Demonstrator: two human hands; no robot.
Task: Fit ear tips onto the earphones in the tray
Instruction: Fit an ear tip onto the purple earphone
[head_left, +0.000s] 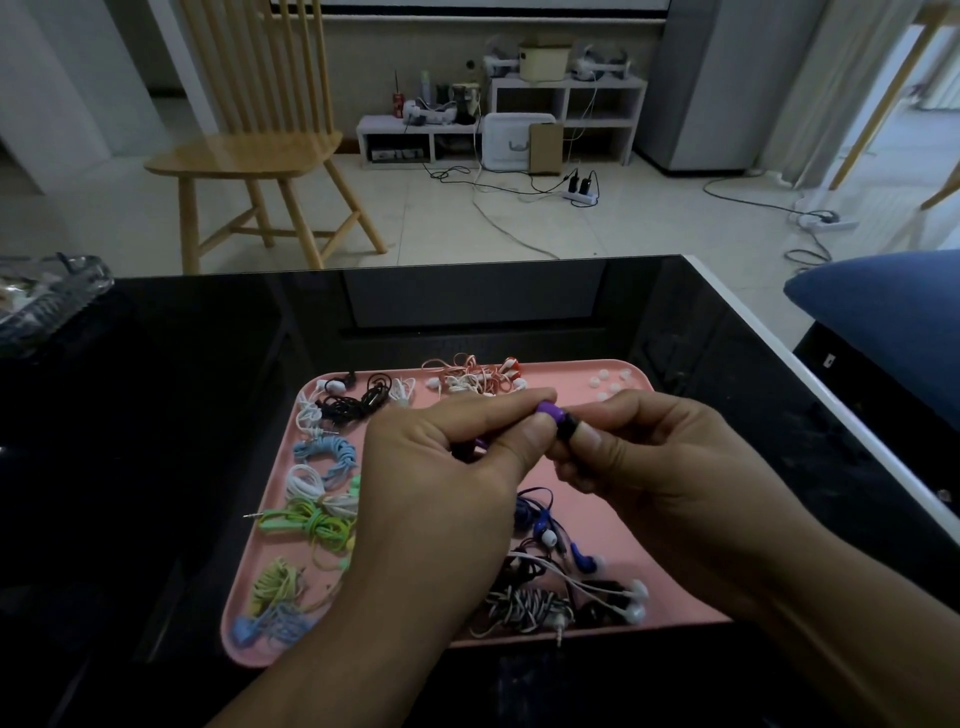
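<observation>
A pink tray (631, 540) lies on the black table and holds several coiled earphones in black, white, blue, green, yellow and red-white. Above its middle, my left hand (441, 467) pinches a purple earphone (549, 412) between thumb and forefinger, its purple cord trailing under the fingers. My right hand (639, 462) meets it from the right, with thumb and fingers closed on the earphone's dark front end (567, 427). An ear tip there cannot be made out. Several loose white ear tips (605, 382) lie in the tray's far right corner.
The black glossy table (182, 415) has its white right edge (831, 395) close to the tray. A clear glass dish (47, 296) stands at the far left. A wooden chair (249, 150), low shelves and floor cables lie beyond. A blue cushion (893, 317) sits at right.
</observation>
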